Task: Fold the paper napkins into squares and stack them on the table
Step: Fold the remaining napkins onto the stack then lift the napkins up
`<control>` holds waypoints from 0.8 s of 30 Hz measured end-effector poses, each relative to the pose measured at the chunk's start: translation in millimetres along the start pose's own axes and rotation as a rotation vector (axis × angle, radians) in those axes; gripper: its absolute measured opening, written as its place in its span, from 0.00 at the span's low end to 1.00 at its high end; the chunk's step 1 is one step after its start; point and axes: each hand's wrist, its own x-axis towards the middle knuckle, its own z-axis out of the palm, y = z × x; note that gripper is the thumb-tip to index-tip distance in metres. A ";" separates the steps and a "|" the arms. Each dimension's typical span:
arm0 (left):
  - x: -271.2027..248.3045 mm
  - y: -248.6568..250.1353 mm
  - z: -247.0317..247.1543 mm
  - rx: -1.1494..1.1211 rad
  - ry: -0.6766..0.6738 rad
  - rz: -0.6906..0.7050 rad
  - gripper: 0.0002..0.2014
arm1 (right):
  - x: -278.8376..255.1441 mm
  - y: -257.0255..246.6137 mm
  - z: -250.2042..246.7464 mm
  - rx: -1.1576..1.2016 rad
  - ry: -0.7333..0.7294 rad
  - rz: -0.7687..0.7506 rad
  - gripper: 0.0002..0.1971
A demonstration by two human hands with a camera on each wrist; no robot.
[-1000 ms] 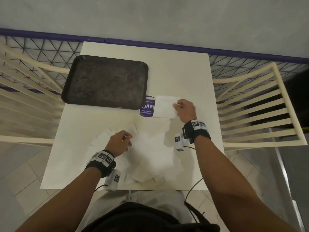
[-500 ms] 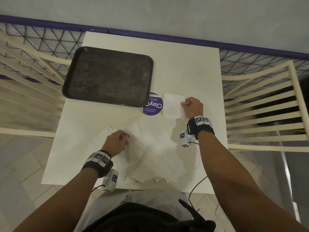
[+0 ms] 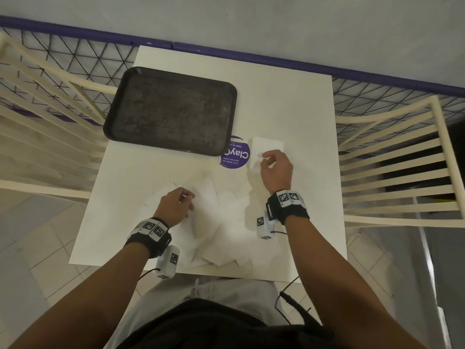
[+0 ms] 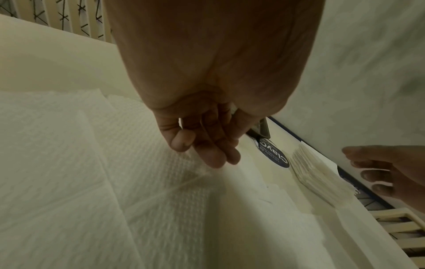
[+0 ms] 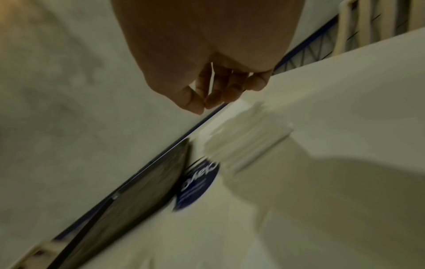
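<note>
Flanking white table (image 3: 289,96), cream slatted chairs (image 3: 402,220).

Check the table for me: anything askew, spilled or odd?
The dark tray sits rotated against the table edges, and its left corner seems to poke past the side. The unfolded napkins lie in a loose overlapping heap. Nothing looks spilled.

A dark, worn tray (image 3: 171,112) lies flat, and its near right corner covers the edge of a round purple sticker (image 3: 236,153) with white lettering. A cream slatted left chair (image 3: 50,137) stands at one side and a matching right chair (image 3: 392,172) at the other. Behind them is black wire mesh (image 3: 75,56), with a purple rail (image 3: 251,55) along its far edge and a grey wall (image 3: 251,21) beyond. Pale floor tiles (image 3: 37,248) show low on the left.
</note>
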 end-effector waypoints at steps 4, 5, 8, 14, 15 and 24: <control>-6.7 -8.6 -3.5 0.015 0.019 0.015 0.07 | -44.4 -16.9 28.0 0.085 -0.200 -0.094 0.07; -8.8 -11.6 -4.5 0.029 0.029 0.014 0.07 | -54.6 -20.1 35.0 0.084 -0.267 -0.102 0.06; -16.2 -24.5 -7.9 0.044 0.065 -0.022 0.08 | -81.2 -27.0 55.5 0.052 -0.450 -0.149 0.06; -33.6 -53.7 -14.5 0.111 0.119 -0.124 0.03 | -115.4 -35.6 92.5 -0.171 -0.678 -0.144 0.12; -36.7 -59.2 -15.8 0.112 0.123 -0.142 0.03 | -119.1 -38.0 97.9 -0.224 -0.682 -0.140 0.15; -41.6 -79.2 -20.4 0.103 0.077 -0.132 0.06 | -130.3 -51.9 113.7 -0.304 -0.661 -0.011 0.10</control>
